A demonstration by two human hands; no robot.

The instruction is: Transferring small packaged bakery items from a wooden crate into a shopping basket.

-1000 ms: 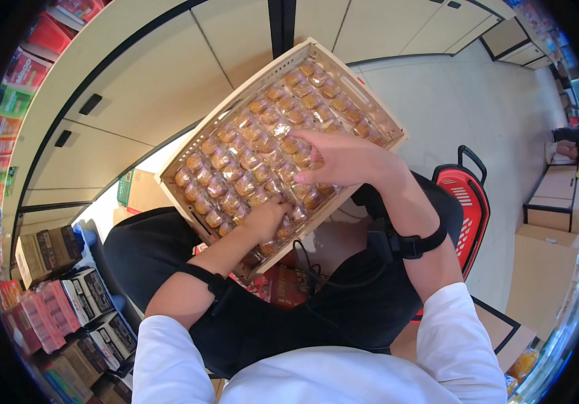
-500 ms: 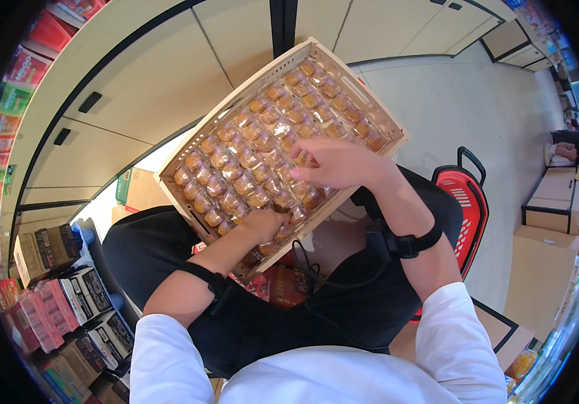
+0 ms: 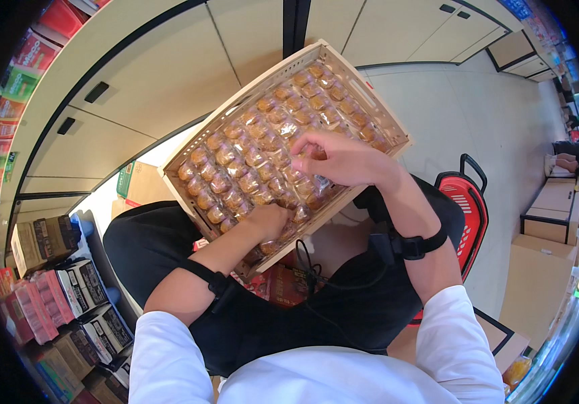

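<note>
A shallow light wooden crate (image 3: 209,121) rests tilted across my lap. Rows of small round golden-brown cakes (image 3: 252,156), each wrapped in clear plastic, fill it. My left hand (image 3: 268,221) reaches in at the near side, knuckles up; its fingertips are hidden down among the wrapped cakes. Over the right half of the rows hovers my right hand (image 3: 343,158), its fingers bent and the thumb a little apart from the forefinger. Nothing shows between them.
Pale cabinets (image 3: 148,74) stand close behind the crate. A red plastic basket (image 3: 461,195) with a black handle is by my right knee. Stacked cartons (image 3: 87,289) lie at my left. Red packaging (image 3: 279,286) shows beneath the crate, and a black cable (image 3: 313,269) hangs near it.
My right hand has shifted slightly to the right, with its fingers bent a little more. The left hand stays among the cakes, moved slightly right. The whole view has shifted a little.
</note>
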